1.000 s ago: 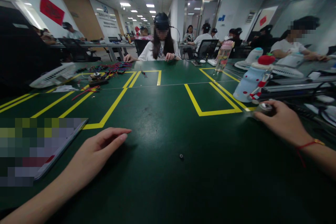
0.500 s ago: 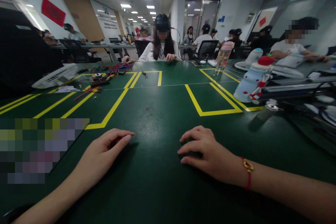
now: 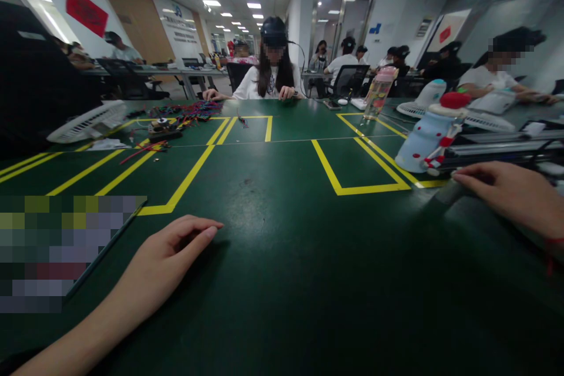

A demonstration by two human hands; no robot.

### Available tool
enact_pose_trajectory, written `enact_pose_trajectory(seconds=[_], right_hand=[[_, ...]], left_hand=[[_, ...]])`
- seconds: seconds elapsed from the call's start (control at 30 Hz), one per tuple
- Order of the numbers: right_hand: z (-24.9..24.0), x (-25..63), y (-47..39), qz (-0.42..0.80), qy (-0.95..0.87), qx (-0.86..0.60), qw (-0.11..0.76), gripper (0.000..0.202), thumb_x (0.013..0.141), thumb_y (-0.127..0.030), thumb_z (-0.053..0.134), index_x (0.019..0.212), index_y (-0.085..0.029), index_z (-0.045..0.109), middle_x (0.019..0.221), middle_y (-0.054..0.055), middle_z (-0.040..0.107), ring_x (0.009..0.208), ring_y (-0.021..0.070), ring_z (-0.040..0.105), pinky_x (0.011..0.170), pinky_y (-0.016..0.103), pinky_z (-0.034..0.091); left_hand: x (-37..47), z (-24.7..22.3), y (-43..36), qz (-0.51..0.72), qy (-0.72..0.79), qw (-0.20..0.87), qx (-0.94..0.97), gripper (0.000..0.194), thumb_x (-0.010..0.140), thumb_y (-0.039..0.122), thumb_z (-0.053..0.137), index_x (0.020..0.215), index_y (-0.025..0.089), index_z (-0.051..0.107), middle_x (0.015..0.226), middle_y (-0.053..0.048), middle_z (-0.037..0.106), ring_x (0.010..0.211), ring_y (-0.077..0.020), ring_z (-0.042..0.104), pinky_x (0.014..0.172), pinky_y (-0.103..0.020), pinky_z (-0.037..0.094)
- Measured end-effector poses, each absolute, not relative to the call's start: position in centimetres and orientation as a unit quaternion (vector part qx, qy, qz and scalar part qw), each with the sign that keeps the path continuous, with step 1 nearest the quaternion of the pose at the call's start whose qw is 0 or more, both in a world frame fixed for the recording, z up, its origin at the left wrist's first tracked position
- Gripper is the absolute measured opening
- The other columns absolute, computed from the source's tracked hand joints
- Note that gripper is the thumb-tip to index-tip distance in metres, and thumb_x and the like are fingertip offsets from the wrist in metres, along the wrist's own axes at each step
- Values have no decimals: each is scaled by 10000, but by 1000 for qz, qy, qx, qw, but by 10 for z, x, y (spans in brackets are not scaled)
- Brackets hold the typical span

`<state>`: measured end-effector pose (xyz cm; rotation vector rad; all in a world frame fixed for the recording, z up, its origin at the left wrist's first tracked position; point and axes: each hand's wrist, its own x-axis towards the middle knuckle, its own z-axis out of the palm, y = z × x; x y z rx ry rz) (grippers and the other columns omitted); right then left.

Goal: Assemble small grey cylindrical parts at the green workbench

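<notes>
As a co-worker in a white top (image 3: 249,87) sits at its far side, a broad green table (image 3: 273,288) stretches before the camera wearer, a flat panel (image 3: 94,238) with a masked surface lying at near left. Beyond the right hand stands a pale blue bottle (image 3: 414,144) with a red top, just behind the spot where the reach ends. The left hand (image 3: 171,247) rests beside the panel, fingers loosely curled, thumb a little apart from the forefinger, nothing visible between them. Opposite, the right hand (image 3: 513,188) extends inward from the frame's right edge, thumb and forefinger brought to a narrow pinch. At those fingertips is a small greyish container (image 3: 446,194), near the end of the yellow tape (image 3: 374,190); it lies left of and below the pinch, its long axis slanting from lower left to upper right in this wide view, though whether it truly tilts cannot be told. The right hand is plainly the nearer, the left well apart. Whether the pinch touches the container's top or holds something tiny is too blurred to tell. A thin red cord (image 3: 553,242) circles the right wrist.
</notes>
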<state>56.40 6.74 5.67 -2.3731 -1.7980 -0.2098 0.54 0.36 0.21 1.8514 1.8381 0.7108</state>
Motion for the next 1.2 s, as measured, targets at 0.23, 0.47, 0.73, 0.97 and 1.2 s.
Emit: enact_pose_trajectory(seconds=[0.23,0.47,0.73,0.97,1.2], right_hand=[[61,554,58,-74,-591,-798,94,454,890,-533,490,1035,-170,721,987,150,700,847,230,608,737,352,400],[61,566,61,-76,-554,-823,104,390,858,-500,566,1005,-177,729,923,128,712,751,213,582,710,341,401],[68,560,59,-43,-551,-823,132,447,799,-563,632,1006,-184,750,937,132,721,751,217,602,700,345,403],[62,570,61,-4,-559,-821,117,357,773,-500,684,964,-197,685,991,98,714,822,207,636,764,337,438],[35,510,50,-46,-671,-691,264,423,751,-467,734,1028,-170,616,1077,121,684,887,214,666,781,336,528]], left_hand=[[10,8,-2,256,664,219,667,382,883,595,549,1029,299,742,1091,10,763,1010,-275,682,859,-357,523],[11,8,-2,272,657,217,669,373,865,598,566,994,302,751,1066,1,774,981,-282,689,866,-372,534],[13,9,-4,269,662,216,666,353,875,588,565,996,311,747,1049,14,772,956,-271,700,835,-360,543],[8,4,-2,263,652,233,672,361,882,590,563,1012,305,742,1079,-1,757,986,-268,687,860,-360,527],[6,-2,3,262,640,209,691,387,858,620,573,982,298,750,1068,-34,765,969,-269,689,867,-369,525]])
